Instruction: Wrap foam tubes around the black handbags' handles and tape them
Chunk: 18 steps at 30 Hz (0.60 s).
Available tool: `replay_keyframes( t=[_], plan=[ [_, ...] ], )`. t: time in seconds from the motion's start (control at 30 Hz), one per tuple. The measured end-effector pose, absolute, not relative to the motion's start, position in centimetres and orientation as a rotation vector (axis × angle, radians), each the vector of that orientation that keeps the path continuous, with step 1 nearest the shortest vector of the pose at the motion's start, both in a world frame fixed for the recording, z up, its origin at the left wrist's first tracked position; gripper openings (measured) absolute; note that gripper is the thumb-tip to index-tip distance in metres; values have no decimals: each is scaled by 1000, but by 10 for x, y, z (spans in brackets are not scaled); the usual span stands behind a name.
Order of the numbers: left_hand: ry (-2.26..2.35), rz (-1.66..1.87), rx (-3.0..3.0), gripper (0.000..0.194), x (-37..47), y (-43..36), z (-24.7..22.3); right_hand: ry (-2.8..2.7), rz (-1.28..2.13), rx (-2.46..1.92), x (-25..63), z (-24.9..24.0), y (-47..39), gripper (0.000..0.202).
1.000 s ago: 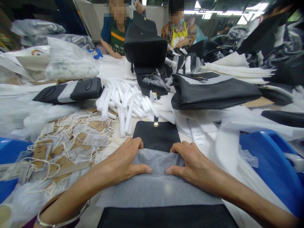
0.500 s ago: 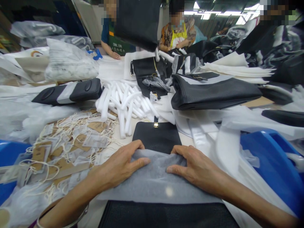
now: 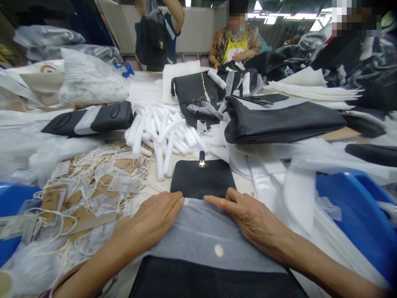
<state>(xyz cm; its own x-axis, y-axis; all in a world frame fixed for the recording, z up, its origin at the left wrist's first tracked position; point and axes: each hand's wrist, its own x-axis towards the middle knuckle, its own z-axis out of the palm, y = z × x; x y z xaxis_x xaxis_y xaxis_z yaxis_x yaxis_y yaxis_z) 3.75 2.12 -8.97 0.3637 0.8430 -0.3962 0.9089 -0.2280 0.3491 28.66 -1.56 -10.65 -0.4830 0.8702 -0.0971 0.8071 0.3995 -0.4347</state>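
Observation:
A thin translucent sheet (image 3: 198, 236) with a small pale round spot lies across a black bag (image 3: 214, 283) at the bottom. Above the sheet's far edge shows a black leather flap (image 3: 203, 178) with a gold clasp (image 3: 202, 163) and a short upright tab. My left hand (image 3: 161, 211) is closed at the far left part of that edge, fingers pressed together on the sheet. On the other side my right hand (image 3: 248, 215) grips the edge, its index finger pointing inward along it and its other fingers bent. Its thumb is mostly hidden.
Tags with strings (image 3: 102, 186) are heaped at left. White foam strips (image 3: 161, 132) lie beyond the flap. Black bags (image 3: 279, 120) and white sheets stand behind and right. Blue bins (image 3: 356, 215) flank both sides. Two people are across the table, one holding a black bag (image 3: 153, 41).
My left thumb has moved in beside its fingers, and my right index finger has stretched inward. The sheet's far edge lies flatter. Across the table, the raised black bag has shifted left.

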Motion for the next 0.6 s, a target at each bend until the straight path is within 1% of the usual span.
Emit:
replay_keyframes(
  t=[0.07, 0.13, 0.23, 0.27, 0.33, 0.4, 0.43, 0.5, 0.6],
  plan=[
    [1549, -268, 2125, 35, 40, 21, -87, -2555, 627, -1483, 287, -107, -14, 55],
    [1576, -321, 2156, 30, 41, 21, -85, -2587, 657, -1466, 286, -104, -13, 51],
    [1559, -185, 2332, 25, 42, 19, -85, -2589, 737, -1453, 285, -99, -11, 45],
    [1500, -102, 2414, 27, 41, 18, -84, -2585, 750, -1448, 284, -98, -10, 45],
    [1286, 9, 2532, 43, 41, 17, -80, -2581, 751, -1443, 284, -96, -11, 45],
    [1041, -15, 2562, 54, 43, 17, -71, -2588, 735, -1435, 284, -97, -11, 45],
    [952, -67, 2560, 55, 44, 17, -66, -2593, 719, -1430, 284, -97, -12, 45],
    [853, -183, 2560, 48, 50, 17, -54, -2606, 678, -1415, 284, -98, -13, 46],
    [904, -257, 2557, 24, 62, 16, -44, -2622, 609, -1394, 284, -97, -15, 45]
  ],
)
